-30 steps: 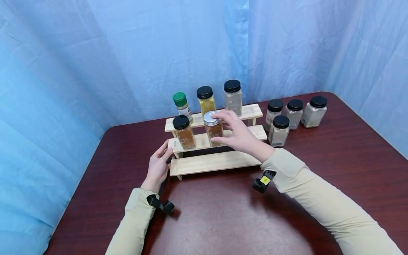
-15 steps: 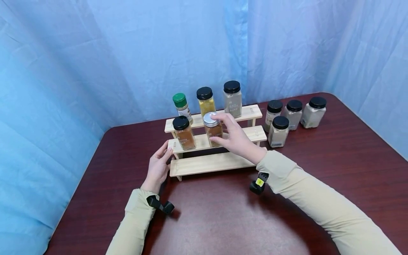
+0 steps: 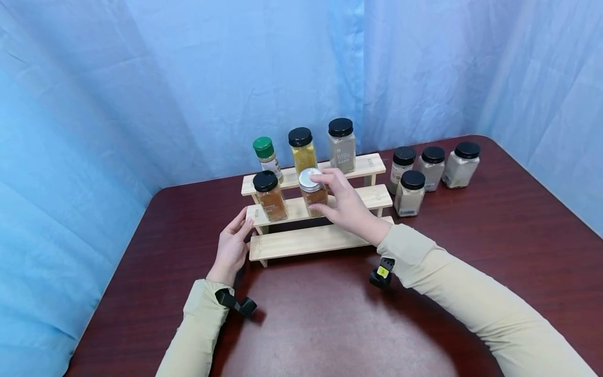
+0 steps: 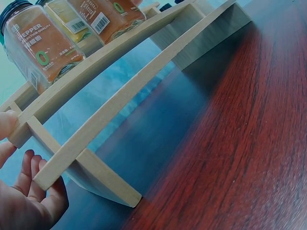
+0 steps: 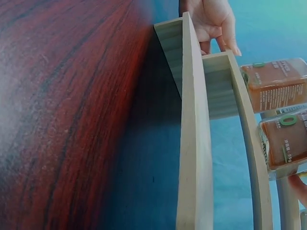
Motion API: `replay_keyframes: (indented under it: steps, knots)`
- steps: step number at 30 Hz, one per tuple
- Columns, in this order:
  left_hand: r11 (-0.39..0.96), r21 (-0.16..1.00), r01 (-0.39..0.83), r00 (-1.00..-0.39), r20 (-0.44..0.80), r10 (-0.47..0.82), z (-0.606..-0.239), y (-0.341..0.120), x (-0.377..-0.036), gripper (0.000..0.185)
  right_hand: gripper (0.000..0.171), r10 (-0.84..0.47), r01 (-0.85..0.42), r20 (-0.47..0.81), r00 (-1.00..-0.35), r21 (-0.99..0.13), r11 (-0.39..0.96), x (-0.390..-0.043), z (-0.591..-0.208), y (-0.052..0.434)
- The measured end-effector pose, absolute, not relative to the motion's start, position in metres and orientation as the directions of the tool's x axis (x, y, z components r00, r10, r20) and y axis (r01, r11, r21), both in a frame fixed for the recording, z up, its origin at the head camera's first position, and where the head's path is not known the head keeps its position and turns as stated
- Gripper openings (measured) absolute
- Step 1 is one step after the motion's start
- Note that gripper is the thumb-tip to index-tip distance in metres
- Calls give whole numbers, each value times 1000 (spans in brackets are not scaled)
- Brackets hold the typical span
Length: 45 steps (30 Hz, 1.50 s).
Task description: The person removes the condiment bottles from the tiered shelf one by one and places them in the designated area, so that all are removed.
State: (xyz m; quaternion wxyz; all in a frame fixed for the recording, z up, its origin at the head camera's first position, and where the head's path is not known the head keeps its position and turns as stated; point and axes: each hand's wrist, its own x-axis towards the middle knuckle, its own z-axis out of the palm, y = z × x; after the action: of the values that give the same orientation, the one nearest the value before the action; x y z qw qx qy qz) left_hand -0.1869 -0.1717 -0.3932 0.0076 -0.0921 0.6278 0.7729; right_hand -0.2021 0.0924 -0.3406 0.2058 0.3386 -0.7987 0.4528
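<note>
A three-tier wooden rack (image 3: 306, 242) stands on the table, and my left hand (image 3: 232, 248) grips the left end of its middle shelf. In the left wrist view the thumb (image 4: 6, 125) lies at that shelf's end, with the fingers below. My right hand (image 3: 350, 207) holds a silver-lidded spice jar (image 3: 314, 199) of brown powder at the middle shelf; one finger rests on the lid and the thumb is at its side. To its left stands a black-lidded pepper jar (image 3: 271, 204). In the right wrist view the held jar (image 5: 285, 139) is partly cut off.
On the top shelf are a green-capped bottle (image 3: 266, 154), a yellow spice jar (image 3: 303, 152) and a black pepper jar (image 3: 341, 149). Several black-lidded jars, one a pale jar (image 3: 410, 198), stand right of the rack. A blue curtain (image 3: 235, 78) hangs behind the table (image 3: 306, 314).
My right wrist and forearm have shifted a little left and toward me, while the fingers stay on the silver-lidded jar. The left hand keeps its grip on the rack.
</note>
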Motion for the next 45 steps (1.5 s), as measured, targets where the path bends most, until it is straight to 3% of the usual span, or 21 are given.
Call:
replay_keyframes:
  steps: [20, 45]
  knots:
    - [-211, 968, -138, -984, -159, -86, -391, -171, -188, 50, 58, -332, -818, 753, -568, -470, 332, -202, -346, 96]
    - [-213, 968, -131, -982, -156, -102, -393, -172, -187, 49, 63, -313, -794, 736, -600, -500, 345, -177, -353, 133]
